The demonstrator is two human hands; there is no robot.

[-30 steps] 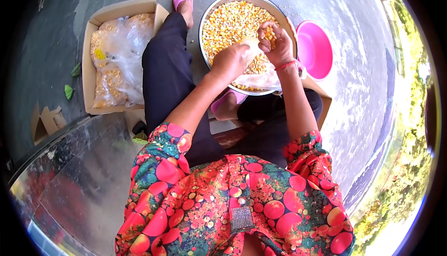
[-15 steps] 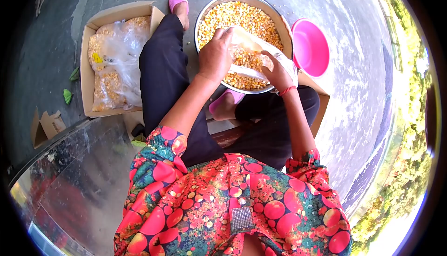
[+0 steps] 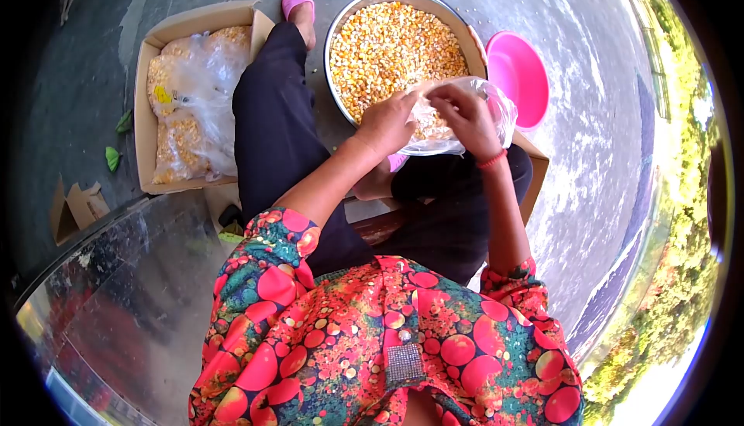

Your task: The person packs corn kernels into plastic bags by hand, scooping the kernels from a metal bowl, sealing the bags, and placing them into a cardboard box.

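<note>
A clear plastic bag [image 3: 502, 108] with corn kernels inside hangs over the near right edge of a large metal basin [image 3: 334, 85]. My left hand [image 3: 387, 122] pinches the left side of the bag's mouth. My right hand [image 3: 471, 122], a red band at its wrist, has its fingers bent and closed at the top of the bag, near my left fingertips. The exact grip of the right fingers is partly hidden. Loose yellow and white corn kernels [image 3: 395, 46] fill much of the basin.
A cardboard box [image 3: 142, 116] on the left holds bags of corn [image 3: 182, 147]. A pink plastic basin [image 3: 521, 77] stands against the metal basin's right side. My foot in a pink slipper [image 3: 297, 0] is between the box and the metal basin. Green leaves [image 3: 113, 159] lie on the floor.
Both hands and the bag have moved toward me and slightly right, away from the basin's middle. The bag's mouth, wide before, is now drawn narrower, and my hands are closer together.
</note>
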